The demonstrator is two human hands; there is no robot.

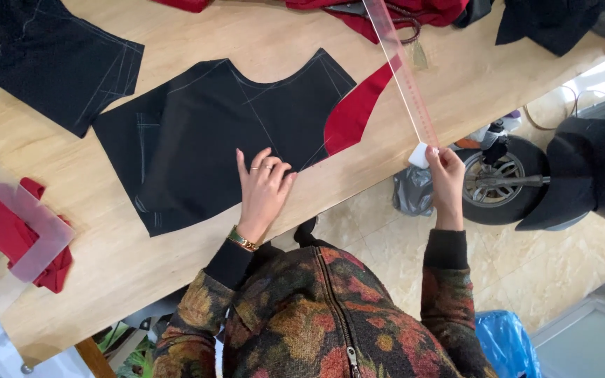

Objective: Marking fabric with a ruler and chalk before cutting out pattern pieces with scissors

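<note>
On desk [197, 42]: black cut fabric panel [204, 133], chalk-marked, red piece [351, 115] under its right edge. Left hand [264, 189]: grip flat, open, pressing panel's lower edge. Right hand [446, 178]: grip pinched on white chalk [419, 155] at desk edge, touching clear ruler [404, 73]. No containers.

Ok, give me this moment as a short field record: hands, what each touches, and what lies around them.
left hand: flat, fingers spread, pressing on the black cut fabric piece with chalk lines
right hand: past the table edge, holding a white chalk piece and the near end of the clear long ruler
red fabric piece: beside the black piece, under the ruler
surface: wooden table
far left: clear template over red cloth
</note>
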